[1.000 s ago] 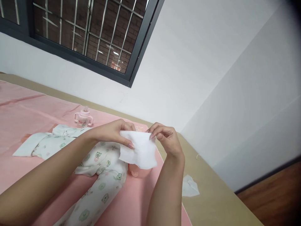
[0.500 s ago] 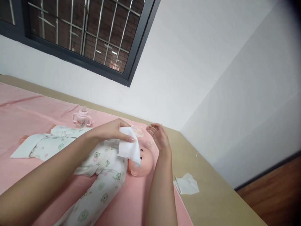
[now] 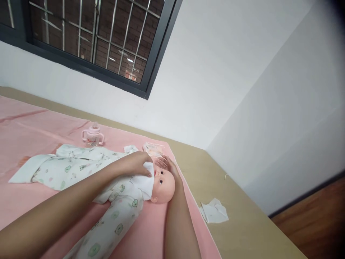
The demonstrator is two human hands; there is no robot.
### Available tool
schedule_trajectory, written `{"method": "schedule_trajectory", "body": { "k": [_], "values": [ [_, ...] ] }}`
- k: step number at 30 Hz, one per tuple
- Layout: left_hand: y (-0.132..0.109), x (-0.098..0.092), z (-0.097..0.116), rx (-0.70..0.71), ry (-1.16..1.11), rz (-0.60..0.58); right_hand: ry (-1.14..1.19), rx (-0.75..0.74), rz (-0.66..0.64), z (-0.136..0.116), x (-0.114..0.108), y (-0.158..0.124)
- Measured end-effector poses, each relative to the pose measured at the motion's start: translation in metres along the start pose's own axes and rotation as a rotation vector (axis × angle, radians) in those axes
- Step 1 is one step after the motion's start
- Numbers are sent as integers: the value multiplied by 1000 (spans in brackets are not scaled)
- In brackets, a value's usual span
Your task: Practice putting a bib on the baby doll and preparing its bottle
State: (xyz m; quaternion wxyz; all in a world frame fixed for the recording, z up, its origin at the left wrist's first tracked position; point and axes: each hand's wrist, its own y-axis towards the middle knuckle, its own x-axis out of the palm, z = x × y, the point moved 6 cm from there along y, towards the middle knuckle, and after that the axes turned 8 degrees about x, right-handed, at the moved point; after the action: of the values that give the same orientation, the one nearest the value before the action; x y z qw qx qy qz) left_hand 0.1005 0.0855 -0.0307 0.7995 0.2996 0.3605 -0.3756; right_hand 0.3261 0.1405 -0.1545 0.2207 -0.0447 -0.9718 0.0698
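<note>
- Your left hand (image 3: 137, 163) has its thumb pressed down on a white tissue (image 3: 147, 183), the grip closed on its upper part; the other fingers are mostly hidden, and the rest of the sheet drapes free, probably because only that part is pinched.
- The tissue lies across the doll (image 3: 165, 187) just below its mouth, covering the neck.
- Your right hand (image 3: 166, 165) is at the far side of the doll's head, fingers loosely spread and holding nothing visible; it seems placed to steady the head, though you cannot tell whether it touches.
- The doll lies on its back, its head toward the right edge of the pink cloth (image 3: 151, 230), so your left forearm reaches over its body.
- A clear pack (image 3: 153, 148) lies near the cloth's far right corner.
- A bottle (image 3: 93, 138) stands toward the cloth's far edge.
- A crumpled tissue (image 3: 215, 211) rests on the tabletop (image 3: 242, 216), by the cloth's right edge.
</note>
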Motion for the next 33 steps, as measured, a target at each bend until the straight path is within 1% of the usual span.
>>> {"method": "schedule_trajectory", "body": {
  "k": [4, 8, 14, 21, 27, 33],
  "values": [
    [2, 2, 2, -27, 93, 18, -39, 12, -4, 4, -1, 4],
    [6, 7, 5, 7, 188, 22, -30, -1, -6, 6, 0, 3],
    [7, 8, 1, 8, 177, 41, -51, -4, 6, 8, 3, 2],
    [5, 5, 1, 14, 158, 54, -94, -42, -62, 7, 7, 5],
    [6, 3, 0, 17, 177, 73, -93, -44, -46, 11, -4, 11],
    [9, 3, -1, 13, 214, 78, -102, -27, -74, 14, -13, 18]
  ]
}}
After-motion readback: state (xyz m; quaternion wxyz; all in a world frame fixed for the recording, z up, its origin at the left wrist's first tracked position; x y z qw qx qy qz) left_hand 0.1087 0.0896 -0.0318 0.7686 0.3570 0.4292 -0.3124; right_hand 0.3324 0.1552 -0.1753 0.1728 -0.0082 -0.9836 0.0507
